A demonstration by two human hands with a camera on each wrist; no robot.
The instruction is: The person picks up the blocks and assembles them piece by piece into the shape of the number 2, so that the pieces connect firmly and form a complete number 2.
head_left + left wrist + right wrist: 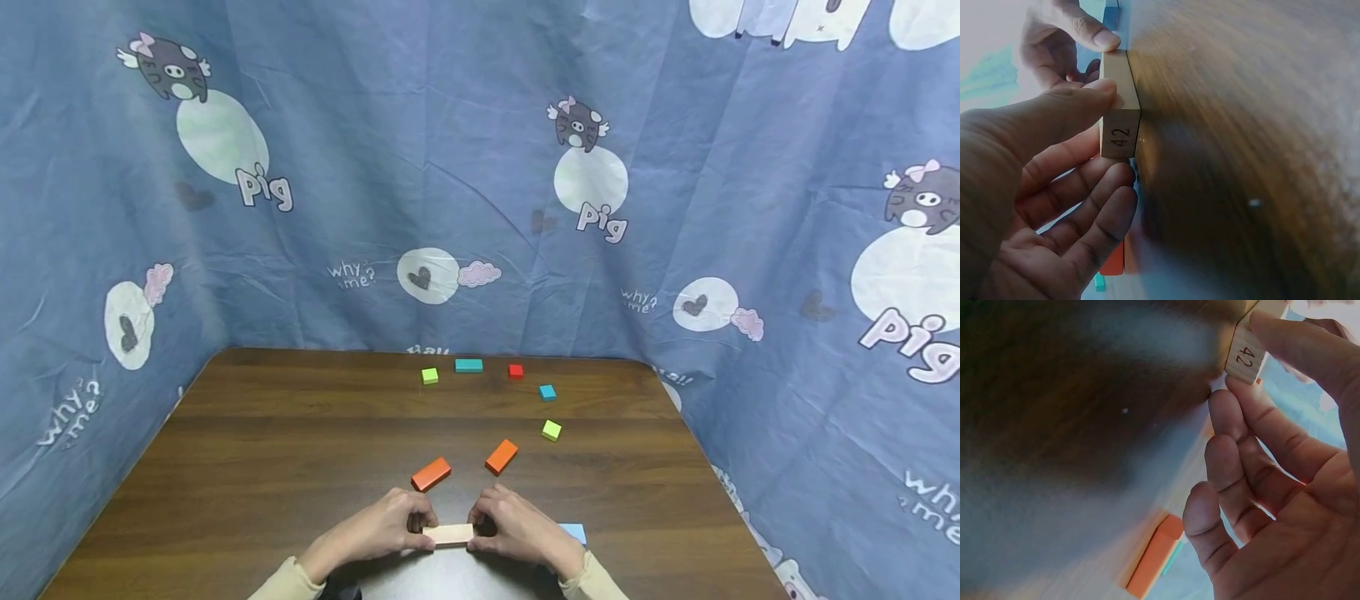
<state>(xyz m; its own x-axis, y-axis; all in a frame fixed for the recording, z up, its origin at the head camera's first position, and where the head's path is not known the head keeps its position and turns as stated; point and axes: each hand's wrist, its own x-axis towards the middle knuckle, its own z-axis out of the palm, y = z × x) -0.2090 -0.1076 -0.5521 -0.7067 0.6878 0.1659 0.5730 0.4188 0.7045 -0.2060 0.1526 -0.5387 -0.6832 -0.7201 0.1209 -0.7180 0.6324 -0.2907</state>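
Observation:
A pale wooden block (pixel 448 535) lies crosswise near the front of the table, between both hands. My left hand (pixel 392 525) pinches its left end between thumb and fingers. At the opposite end, my right hand (pixel 513 525) pinches it the same way. The number 42 is printed on the end face of the block (pixel 1121 139) in the left wrist view, and again on the block (pixel 1245 357) in the right wrist view. Just beyond the hands lie two orange blocks, a left one (pixel 431 474) and a right one (pixel 501 457).
A light blue block (pixel 573 533) is partly hidden behind the right wrist. Farther back are a lime cube (pixel 551 430), a blue cube (pixel 547 392), a red cube (pixel 516 372), a teal block (pixel 468 366) and another lime cube (pixel 429 377). A printed blue curtain (pixel 480 183) surrounds the wooden table (pixel 285 450).

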